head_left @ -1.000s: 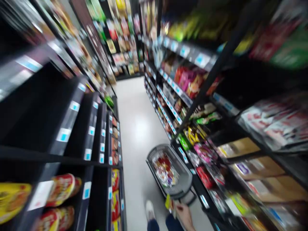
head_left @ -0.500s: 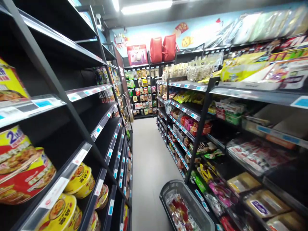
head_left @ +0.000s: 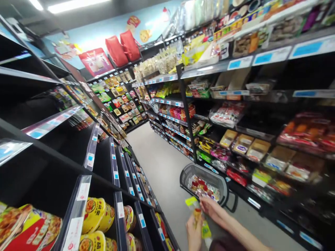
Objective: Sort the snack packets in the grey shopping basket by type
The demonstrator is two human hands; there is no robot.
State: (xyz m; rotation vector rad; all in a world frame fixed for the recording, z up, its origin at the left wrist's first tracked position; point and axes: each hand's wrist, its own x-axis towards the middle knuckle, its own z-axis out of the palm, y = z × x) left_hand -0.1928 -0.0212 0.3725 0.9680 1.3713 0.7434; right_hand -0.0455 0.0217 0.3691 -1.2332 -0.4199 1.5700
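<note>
My left hand (head_left: 194,230) is closed around a small snack packet (head_left: 197,213) with clear plastic and yellow-green ends, near the bottom of the view. Close beside the packet's upper part is my right hand (head_left: 212,209), its fingers curled together. Whether they grip the packet's edge or something small is too blurred to tell. Just beyond both hands, a grey shopping basket (head_left: 185,177) stands on the floor against the right-hand shelves. Inside it lie several wrapped snacks (head_left: 202,186) with red and clear packaging. The basket's dark handle (head_left: 232,202) hangs down at its near right end.
Shelves (head_left: 90,157) with yellow instant noodle tubs (head_left: 95,216) run along the left. Shelving with packaged snacks (head_left: 227,113) lines the right. Between them the grey aisle floor (head_left: 151,164) leads to a rear wall rack (head_left: 117,94) of hanging packets.
My view has turned right and tilted, showing more of the right shelves and the whole basket. Both my hands and the snack packet have come into view at the bottom.
</note>
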